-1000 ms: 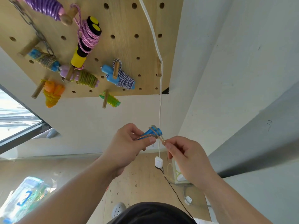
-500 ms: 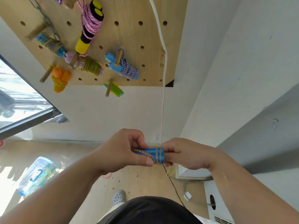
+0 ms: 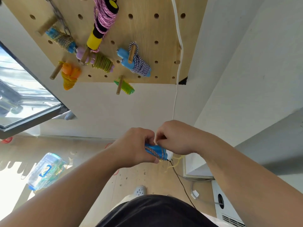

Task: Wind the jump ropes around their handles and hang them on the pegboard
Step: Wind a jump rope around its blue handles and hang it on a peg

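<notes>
The blue handles (image 3: 153, 149) are clamped in the left hand (image 3: 136, 146) below the pegboard (image 3: 147, 30), their long axis running rightward and slightly down. Just above their free end the rope (image 3: 161, 155) appears pinched by the curled right hand (image 3: 177, 138)

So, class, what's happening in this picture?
A person's left hand grips a jump rope's blue handles while the right hand pinches its cord beside them. A loose yellowish tail dangles below. Several wound ropes already hang on the pegboard above; this one is not hung yet.
</notes>
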